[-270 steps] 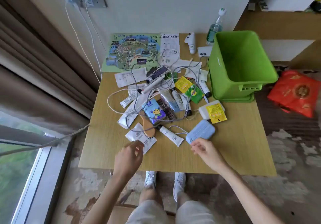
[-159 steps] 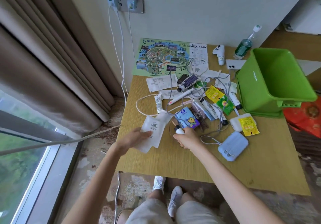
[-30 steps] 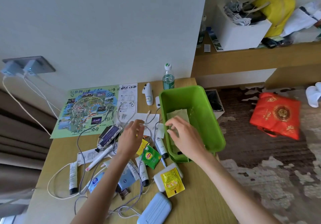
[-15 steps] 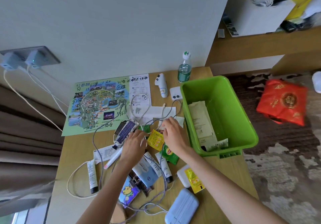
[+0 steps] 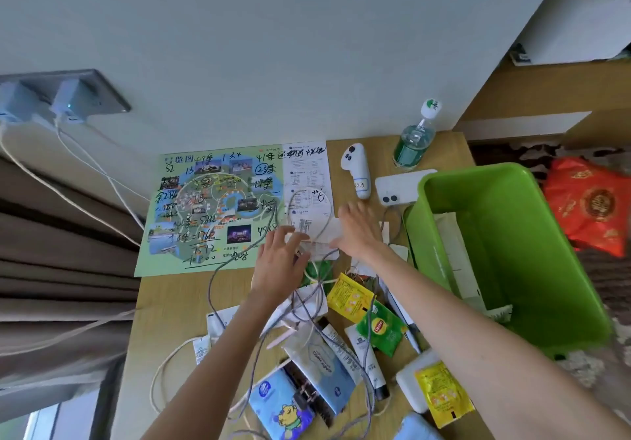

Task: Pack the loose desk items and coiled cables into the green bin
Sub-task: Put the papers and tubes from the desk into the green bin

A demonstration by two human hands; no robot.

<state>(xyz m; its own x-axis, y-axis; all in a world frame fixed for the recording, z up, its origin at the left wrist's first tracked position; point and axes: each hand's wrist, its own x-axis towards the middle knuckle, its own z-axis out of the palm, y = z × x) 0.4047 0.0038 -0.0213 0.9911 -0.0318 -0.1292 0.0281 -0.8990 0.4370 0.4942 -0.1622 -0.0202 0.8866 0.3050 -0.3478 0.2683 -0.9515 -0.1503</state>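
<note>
The green bin (image 5: pixel 512 234) stands at the desk's right edge with a few paper slips (image 5: pixel 456 258) lying inside it. Both my hands are at a white paper slip (image 5: pixel 312 233) on the lower right corner of the park map (image 5: pixel 211 207). My left hand (image 5: pixel 278 268) grips its left end; my right hand (image 5: pixel 358 231) lies over its right end with the thumb at the edge. A grey cable (image 5: pixel 239 262) loops across the slip and down through the pile. Nearer me lie a yellow sachet (image 5: pixel 348 297), a green tea bag (image 5: pixel 380 328), tubes (image 5: pixel 367 361) and a blue tissue pack (image 5: pixel 283 405).
A white controller (image 5: pixel 356 173), a white phone (image 5: pixel 399 186) and a water bottle (image 5: pixel 413 142) stand at the desk's back edge. A white box with a yellow sachet (image 5: pixel 440 395) sits front right. Chargers (image 5: pixel 68 104) hang in the wall socket. A red bag (image 5: pixel 590 207) lies on the floor.
Both hands have moved away from the sachets toward the back of the desk, onto the white slip by the map. The view has tilted down and closer.
</note>
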